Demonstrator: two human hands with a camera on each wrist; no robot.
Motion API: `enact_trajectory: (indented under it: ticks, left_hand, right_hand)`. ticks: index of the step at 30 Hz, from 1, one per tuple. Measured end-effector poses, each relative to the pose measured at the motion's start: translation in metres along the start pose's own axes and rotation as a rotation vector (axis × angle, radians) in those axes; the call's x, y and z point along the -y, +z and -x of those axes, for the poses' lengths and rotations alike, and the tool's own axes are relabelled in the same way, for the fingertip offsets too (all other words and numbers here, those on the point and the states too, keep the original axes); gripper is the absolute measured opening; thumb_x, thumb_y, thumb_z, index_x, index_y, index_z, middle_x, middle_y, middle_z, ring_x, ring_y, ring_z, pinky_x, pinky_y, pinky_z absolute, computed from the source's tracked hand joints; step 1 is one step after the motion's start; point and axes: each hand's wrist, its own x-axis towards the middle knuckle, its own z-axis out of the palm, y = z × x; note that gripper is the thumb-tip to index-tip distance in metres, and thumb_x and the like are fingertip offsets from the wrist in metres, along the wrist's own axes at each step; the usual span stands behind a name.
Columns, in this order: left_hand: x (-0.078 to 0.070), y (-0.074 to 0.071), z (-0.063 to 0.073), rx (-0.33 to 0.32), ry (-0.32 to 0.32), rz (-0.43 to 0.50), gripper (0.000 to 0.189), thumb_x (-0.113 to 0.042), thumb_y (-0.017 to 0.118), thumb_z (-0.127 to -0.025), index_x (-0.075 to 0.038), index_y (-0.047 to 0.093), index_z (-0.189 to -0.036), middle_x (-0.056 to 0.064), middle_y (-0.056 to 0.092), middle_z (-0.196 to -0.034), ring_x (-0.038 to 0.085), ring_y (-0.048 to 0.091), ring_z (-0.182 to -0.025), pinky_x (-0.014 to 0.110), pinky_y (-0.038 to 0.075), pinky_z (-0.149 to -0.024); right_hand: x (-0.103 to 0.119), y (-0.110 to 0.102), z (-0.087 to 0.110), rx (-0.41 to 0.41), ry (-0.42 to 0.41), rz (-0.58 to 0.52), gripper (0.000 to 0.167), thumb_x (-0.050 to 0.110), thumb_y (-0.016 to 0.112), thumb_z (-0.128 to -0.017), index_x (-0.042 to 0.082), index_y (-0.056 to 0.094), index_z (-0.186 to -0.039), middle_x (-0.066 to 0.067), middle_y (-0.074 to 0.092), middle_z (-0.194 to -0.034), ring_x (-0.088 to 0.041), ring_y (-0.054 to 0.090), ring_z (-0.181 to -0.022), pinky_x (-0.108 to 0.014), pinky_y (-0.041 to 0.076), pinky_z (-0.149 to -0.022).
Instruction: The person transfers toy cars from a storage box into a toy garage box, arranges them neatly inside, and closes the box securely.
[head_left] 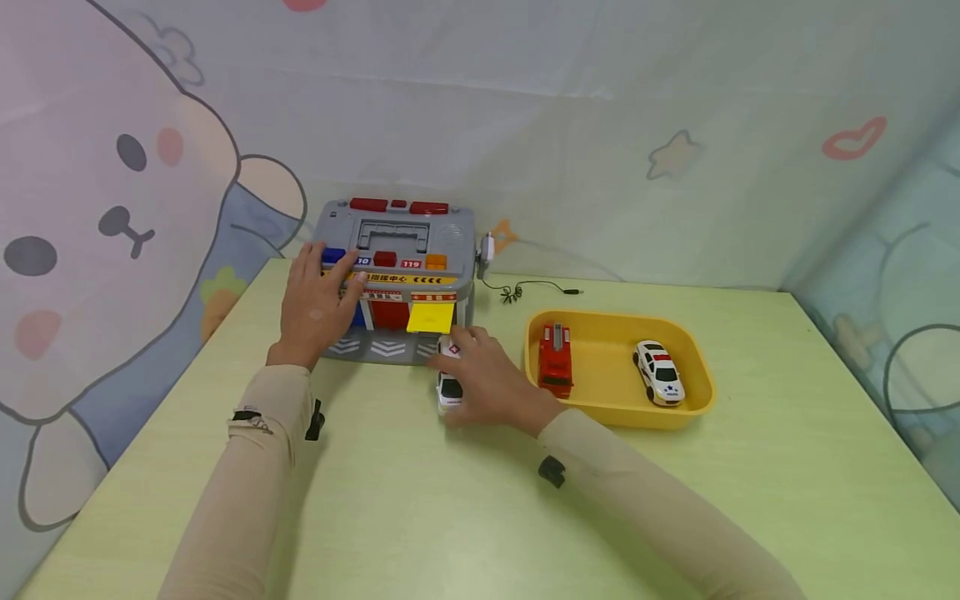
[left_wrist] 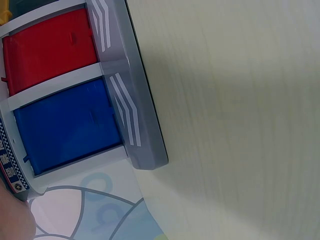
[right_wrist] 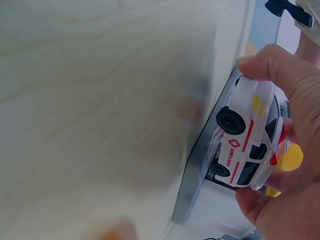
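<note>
- Tabletop: pale yellow-green, smooth, faint wood grain.
- Grey, boxy, plastic-looking toy station: moulded roof handle, chevron-marked ramp; flat yellow flap juts out over the right bay.
- Rounded yellow tray: slightly glossy; contains red toy fire engine and white toy police car.
- Left hand: fingers spread on the station's front left roof edge. Light, steady pressure advised, against sliding.
- Right hand: fingers and thumb grip a white toy ambulance, hard-looking, black-wheeled, red-marked.
- Ambulance position: just before the flap, partly over the ramp; wheel contact undetermined. Advised: keep it level, square to the bay, roof below the flap.
</note>
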Motion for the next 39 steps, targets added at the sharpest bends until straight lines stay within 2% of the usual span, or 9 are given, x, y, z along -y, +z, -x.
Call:
enact_trajectory:
  ticks: [8,15,19,23,32,39]
  left_hand:
    - [0.0,0.001,0.001,-0.01,0.006,0.003,0.056,-0.046,0.037,-0.105,-0.016,0.042,-0.153,0.023,0.02,-0.164,0.042,0.008,-0.154,0.06,0.01,-0.124]
    - [0.0,0.0,0.0,-0.011,0.0,-0.004,0.057,-0.047,0.036,-0.105,-0.017,0.041,-0.153,0.022,0.019,-0.164,0.042,0.008,-0.155,0.061,0.01,-0.124]
    - [0.001,0.001,0.0,-0.009,-0.003,0.002,0.058,-0.048,0.035,-0.105,-0.017,0.041,-0.154,0.022,0.018,-0.165,0.041,0.007,-0.155,0.061,0.011,-0.124]
    - [0.001,0.002,0.001,-0.011,-0.001,0.009,0.058,-0.048,0.035,-0.105,-0.017,0.041,-0.153,0.022,0.018,-0.165,0.041,0.007,-0.155,0.061,0.01,-0.124]
    - [0.002,0.003,0.001,-0.008,-0.01,0.002,0.058,-0.048,0.036,-0.105,-0.018,0.041,-0.153,0.021,0.018,-0.165,0.041,0.007,-0.155,0.062,0.012,-0.123]
    - [0.001,0.003,0.001,-0.012,0.001,0.014,0.057,-0.048,0.035,-0.105,-0.017,0.041,-0.153,0.022,0.019,-0.164,0.042,0.007,-0.155,0.062,0.011,-0.124]
  right_hand:
    - [-0.001,0.009,-0.008,-0.021,-0.02,-0.005,0.066,0.042,0.076,-0.076,0.022,0.056,-0.136,-0.011,0.05,-0.138,-0.036,0.037,-0.135,-0.051,0.04,-0.11]
    - [0.003,0.011,-0.018,-0.026,-0.013,-0.02,0.071,0.044,0.079,-0.076,0.021,0.054,-0.139,-0.012,0.048,-0.141,-0.033,0.035,-0.133,-0.048,0.04,-0.108]
    - [0.001,0.015,-0.022,-0.062,-0.021,-0.006,0.071,0.042,0.077,-0.076,0.022,0.051,-0.139,-0.011,0.048,-0.141,-0.032,0.036,-0.13,-0.045,0.042,-0.103]
    - [-0.001,0.02,-0.025,-0.083,-0.019,0.001,0.072,0.041,0.078,-0.076,0.022,0.05,-0.14,-0.011,0.046,-0.146,-0.032,0.036,-0.132,-0.045,0.042,-0.103]
    - [-0.003,0.022,-0.031,-0.069,0.001,0.027,0.069,0.039,0.079,-0.077,0.023,0.052,-0.139,-0.01,0.042,-0.152,-0.033,0.031,-0.137,-0.046,0.038,-0.108]
    - [-0.002,0.022,-0.035,-0.095,-0.042,0.076,0.061,0.035,0.078,-0.078,0.019,0.057,-0.133,-0.003,0.052,-0.149,-0.037,0.031,-0.138,-0.049,0.037,-0.109]
